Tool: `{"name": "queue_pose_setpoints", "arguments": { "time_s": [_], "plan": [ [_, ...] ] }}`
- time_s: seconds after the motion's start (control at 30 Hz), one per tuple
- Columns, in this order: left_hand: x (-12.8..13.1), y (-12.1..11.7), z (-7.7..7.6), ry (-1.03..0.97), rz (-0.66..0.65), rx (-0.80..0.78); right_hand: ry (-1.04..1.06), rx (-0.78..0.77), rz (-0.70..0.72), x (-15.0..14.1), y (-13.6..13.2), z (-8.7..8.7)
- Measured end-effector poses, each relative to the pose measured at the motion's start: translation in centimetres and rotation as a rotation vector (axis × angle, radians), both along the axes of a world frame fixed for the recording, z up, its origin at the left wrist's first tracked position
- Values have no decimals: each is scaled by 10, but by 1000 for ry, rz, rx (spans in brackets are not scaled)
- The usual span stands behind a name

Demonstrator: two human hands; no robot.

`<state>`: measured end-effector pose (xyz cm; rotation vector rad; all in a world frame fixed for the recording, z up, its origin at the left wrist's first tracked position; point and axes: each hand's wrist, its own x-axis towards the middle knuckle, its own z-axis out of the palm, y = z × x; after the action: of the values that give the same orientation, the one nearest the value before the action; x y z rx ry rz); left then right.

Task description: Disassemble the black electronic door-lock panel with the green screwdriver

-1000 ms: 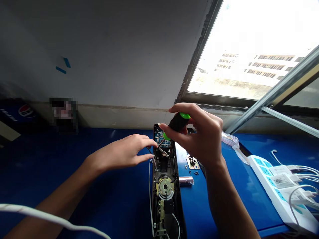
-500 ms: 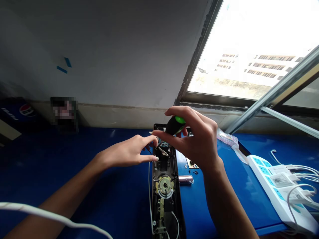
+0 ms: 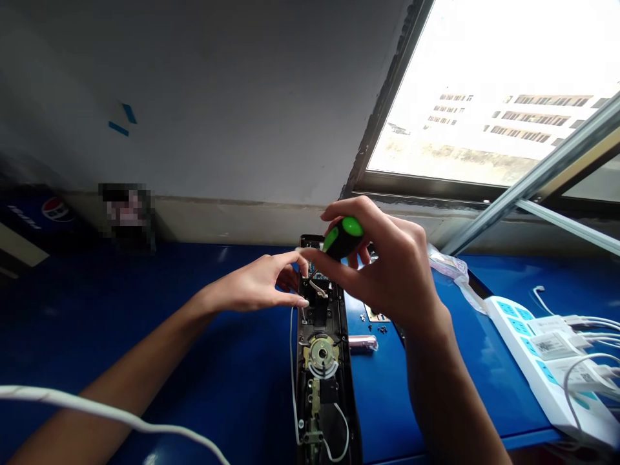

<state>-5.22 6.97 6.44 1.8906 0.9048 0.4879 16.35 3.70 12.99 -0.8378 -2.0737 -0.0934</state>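
As our right hand [image 3: 387, 278] has closed over the electronic door lock [image 3: 320, 316], pinching the green-capped screwdriver [image 3: 343, 237], our left hand [image 3: 256, 287] spreads its fingers just beside the lock's upper end.

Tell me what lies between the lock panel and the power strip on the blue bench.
In the head view, a pinkish metal cylinder, small screws and the right forearm lie between the lock panel and the power strip.

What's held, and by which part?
The right hand grips a screwdriver by its black-and-green handle. The left hand reaches to the lock panel; whether its fingertips pinch anything cannot be told.
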Motion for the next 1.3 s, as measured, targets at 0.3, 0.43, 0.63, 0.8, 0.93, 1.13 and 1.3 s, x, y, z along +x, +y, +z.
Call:
{"name": "queue_pose_setpoints", "arguments": {
  "time_s": [0.3,0.43,0.63,0.8,0.93,1.13,1.3],
  "plan": [
    [0,1,-3,-33,-24,-39,-1,22,37,-10,-2,-5],
    [1,-1,0,-38,11,-21,-42,-133,227,-8,-8,3],
    [1,-2,0,-21,11,-5,-18,-16,21,-5,-7,1],
    [2,-2,1,-28,-6,-39,-7,-1,36,-3,-5,1],
    [3,-4,6,53,5,11,-51,-71,142,-1,-7,4],
    [0,-4,4,101,2,98,0,-7,123,0,-4,2],
    [-2,-6,8,156,-15,103,-34,-55,171,0,-6,4]
  ]
}}
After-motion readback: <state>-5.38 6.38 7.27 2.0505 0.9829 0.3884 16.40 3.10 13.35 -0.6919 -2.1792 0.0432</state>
